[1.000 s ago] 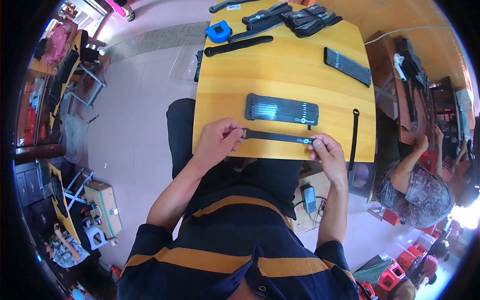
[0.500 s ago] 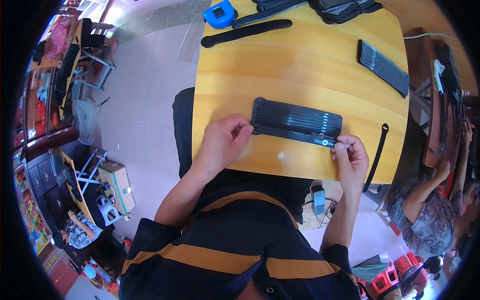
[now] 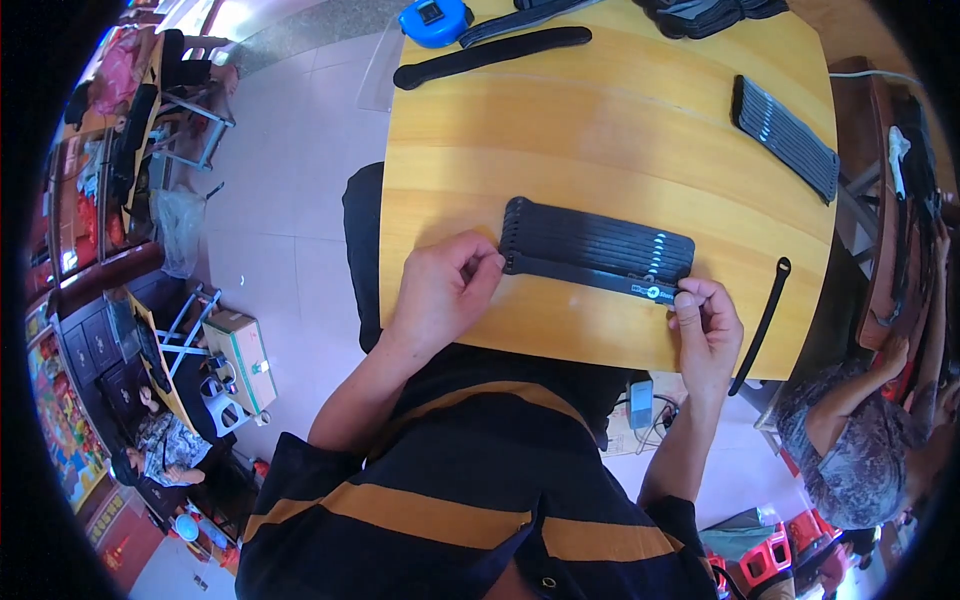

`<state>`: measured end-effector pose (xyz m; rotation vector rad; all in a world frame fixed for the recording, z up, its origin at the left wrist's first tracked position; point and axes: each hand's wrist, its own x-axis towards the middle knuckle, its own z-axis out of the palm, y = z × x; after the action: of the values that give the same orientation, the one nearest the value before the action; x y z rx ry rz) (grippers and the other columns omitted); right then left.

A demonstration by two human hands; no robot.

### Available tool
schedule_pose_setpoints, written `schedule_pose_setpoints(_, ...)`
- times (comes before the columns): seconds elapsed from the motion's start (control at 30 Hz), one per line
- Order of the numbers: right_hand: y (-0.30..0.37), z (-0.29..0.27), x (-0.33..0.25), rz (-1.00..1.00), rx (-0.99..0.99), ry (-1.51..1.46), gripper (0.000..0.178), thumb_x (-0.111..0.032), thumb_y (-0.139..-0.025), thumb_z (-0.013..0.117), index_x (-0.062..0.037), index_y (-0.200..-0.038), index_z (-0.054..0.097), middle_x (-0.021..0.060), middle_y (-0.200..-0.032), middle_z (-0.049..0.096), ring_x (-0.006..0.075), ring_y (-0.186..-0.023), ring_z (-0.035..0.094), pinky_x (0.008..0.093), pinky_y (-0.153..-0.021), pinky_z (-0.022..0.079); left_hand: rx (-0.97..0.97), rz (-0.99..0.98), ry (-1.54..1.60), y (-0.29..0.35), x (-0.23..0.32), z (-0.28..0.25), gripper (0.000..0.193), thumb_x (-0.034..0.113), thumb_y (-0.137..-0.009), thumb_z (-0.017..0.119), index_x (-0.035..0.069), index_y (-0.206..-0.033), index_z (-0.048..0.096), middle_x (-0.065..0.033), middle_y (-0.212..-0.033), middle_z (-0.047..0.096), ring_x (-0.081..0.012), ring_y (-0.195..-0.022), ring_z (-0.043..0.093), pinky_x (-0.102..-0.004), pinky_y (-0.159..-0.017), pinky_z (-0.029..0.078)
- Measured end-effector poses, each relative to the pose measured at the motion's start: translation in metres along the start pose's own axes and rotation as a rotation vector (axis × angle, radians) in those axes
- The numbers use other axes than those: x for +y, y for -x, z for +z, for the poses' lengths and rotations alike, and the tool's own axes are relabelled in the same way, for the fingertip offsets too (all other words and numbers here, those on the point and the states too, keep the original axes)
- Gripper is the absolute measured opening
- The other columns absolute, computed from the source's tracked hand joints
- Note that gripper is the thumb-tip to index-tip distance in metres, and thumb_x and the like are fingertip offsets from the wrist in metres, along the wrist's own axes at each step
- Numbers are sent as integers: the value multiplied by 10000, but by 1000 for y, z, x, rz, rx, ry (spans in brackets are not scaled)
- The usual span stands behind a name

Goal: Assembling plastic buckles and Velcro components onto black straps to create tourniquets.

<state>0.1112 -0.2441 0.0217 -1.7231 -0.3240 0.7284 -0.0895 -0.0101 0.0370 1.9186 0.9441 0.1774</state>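
A fanned stack of black cable straps (image 3: 590, 235), hook-and-loop in look, lies on the table in front of me, overlapped edge to edge with small pale marks near the right end. Along its near edge runs one black strap (image 3: 590, 280), touching the stack. My left hand (image 3: 452, 285) pinches this strap's left end between thumb and forefinger. At the other end my right hand (image 3: 708, 325) grips the strap, thumb on top, beside its white print. A single black strap (image 3: 765, 325) with a slotted end lies to the right of my right hand.
The yellow wooden table (image 3: 600, 130) also bears another fanned strap stack (image 3: 787, 138) at right, a blue tape measure (image 3: 436, 22), a long dark strap (image 3: 490, 58) and a black bundle (image 3: 710, 15) at the far edge. Another person (image 3: 850, 440) sits at right, beyond the table.
The strap between my hands sits slightly closer against the stack's near edge. Both hands keep their grip. The whole view has shifted a little.
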Motion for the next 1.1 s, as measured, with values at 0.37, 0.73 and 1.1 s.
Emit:
schedule_pose_setpoints(0.37, -1, 5, -3, -4, 50, 75, 92, -48, -983, 665, -8, -1065, 676, -23, -799, 627, 35, -669, 527, 179, -606, 436, -8, -6, 11, -3, -1, 0, 93, 28, -926, 689, 8, -842, 653, 36, -606, 558, -1, -553, 458, -212, -484, 352)
schedule_pose_setpoints(0.73, -1, 6, -1, 20, 72, 57, 104, -45, -972, 684, 0, -1065, 678, -27, -808, 637, 23, -672, 524, 176, -609, 439, -13, -28, -19, -4, 2, 0, 89, 29, -917, 694, 4, -837, 662, 32, -604, 558, -13, -551, 469, -215, -496, 372)
schedule_pose_setpoints(1.1, -4, 10, -2, -23, 135, 146, 56, -29, -942, 710, -10, -989, 686, -43, -754, 629, 8, -651, 524, 174, -582, 436, 0, -25, 30, -4, -2, 2, 107, 41, -929, 692, 4, -831, 666, 43, -619, 565, -7, -572, 481, -202, -507, 378)
